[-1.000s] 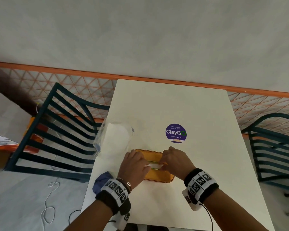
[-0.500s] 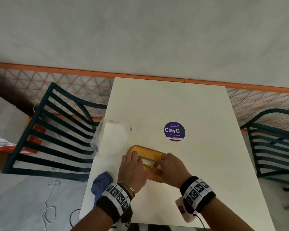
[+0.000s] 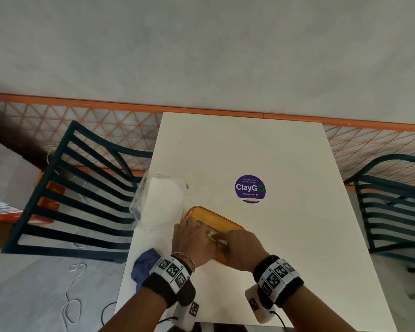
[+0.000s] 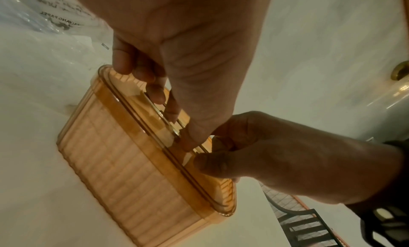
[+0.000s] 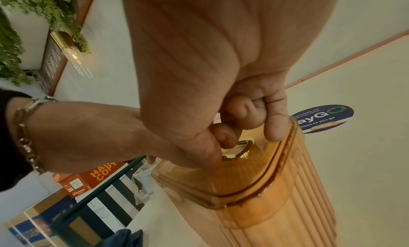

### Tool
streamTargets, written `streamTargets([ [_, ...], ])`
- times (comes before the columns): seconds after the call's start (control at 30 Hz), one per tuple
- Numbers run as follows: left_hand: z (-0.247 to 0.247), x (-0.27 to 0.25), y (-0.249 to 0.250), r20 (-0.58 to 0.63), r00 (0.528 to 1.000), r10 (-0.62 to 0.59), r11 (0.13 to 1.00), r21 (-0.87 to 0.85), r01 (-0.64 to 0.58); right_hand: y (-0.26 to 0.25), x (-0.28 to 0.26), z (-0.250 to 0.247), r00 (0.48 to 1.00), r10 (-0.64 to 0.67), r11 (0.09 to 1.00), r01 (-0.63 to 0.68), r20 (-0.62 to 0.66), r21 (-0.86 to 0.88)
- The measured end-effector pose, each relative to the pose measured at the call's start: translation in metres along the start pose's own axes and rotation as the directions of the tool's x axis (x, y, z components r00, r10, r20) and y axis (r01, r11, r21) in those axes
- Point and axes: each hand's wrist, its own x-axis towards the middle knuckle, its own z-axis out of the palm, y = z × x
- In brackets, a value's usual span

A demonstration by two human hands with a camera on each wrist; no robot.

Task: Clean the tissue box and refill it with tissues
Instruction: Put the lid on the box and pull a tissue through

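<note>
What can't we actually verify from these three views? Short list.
- Tissue level inside the tissue box: head view, both hands cover the lid slot; in the wrist views the ribbed amber wall is only translucent.
- What the right hand pinches at the slot: all views, the fingers hide it.
- Left hand fingertips: left wrist view, partly hidden in the slot.
- Blue cloth: head view, partly behind the left wristband.
- Tissue pack print: too small in the head view, blurred in the left wrist view.

table [image 3: 285, 152]: bare from 11 to 3 o'clock of the tissue box [image 3: 216, 218], only the flat sticker [image 3: 250, 188] at 1 | 10 o'clock: tissue pack [image 3: 159, 204] just beside the box | 7 o'clock: blue cloth [image 3: 143, 264] at the table edge | box top: covered by left hand [image 3: 192, 240] and right hand [image 3: 240, 250] | chairs [image 3: 70, 200] flank both sides
</note>
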Motion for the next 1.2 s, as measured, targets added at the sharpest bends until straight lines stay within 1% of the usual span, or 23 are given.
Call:
streamTargets([
  [0.23,0.002,0.003,0.002,0.015,1.0,0.027,0.999,-0.023,-0.027,0.0,-0.001,0.004,1.0,-0.002,1.0,0.002,-0.005,0.015],
  [0.37,0.001,0.005,0.0,0.021,1.0,0.014,0.994,-0.107,-0.012,0.001,-0.002,0.005,1.0,0.011,1.0,-0.011,-0.025,0.022],
  [0.5,-0.001,0.005,-0.003,0.004,1.0,0.018,0.99,-0.14,-0.017,0.004,-0.001,0.01,0.998,0.03,1.0,-0.03,-0.046,0.002],
  [0.6,-0.001,0.004,-0.007,-0.009,1.0,0.019,0.984,-0.179,-0.02,0.005,-0.003,0.013,0.996,0.031,0.999,-0.033,-0.089,-0.02],
  [0.73,-0.001,0.003,-0.012,-0.066,0.997,0.035,0.976,-0.214,-0.048,0.003,-0.005,0.013,0.987,0.066,0.998,-0.063,-0.147,0.024],
  [0.87,-0.003,0.006,-0.018,-0.166,0.984,0.061,0.981,-0.171,-0.089,0.003,-0.004,0.008,0.953,0.143,0.988,-0.122,-0.266,0.097],
  [1.0,-0.006,0.01,-0.023,-0.197,0.967,0.16,0.985,-0.036,-0.17,0.0,0.003,0.009,0.944,0.149,0.988,-0.153,-0.293,0.011],
  [1.1,-0.009,0.013,-0.021,-0.199,0.945,0.258,0.966,0.084,-0.246,-0.003,0.01,0.007,0.933,0.163,0.986,-0.161,-0.322,0.031],
  [1.2,-0.012,0.015,-0.014,-0.196,0.941,0.275,0.958,0.135,-0.252,-0.004,0.013,0.007,0.941,0.155,0.988,-0.151,-0.301,0.038],
])
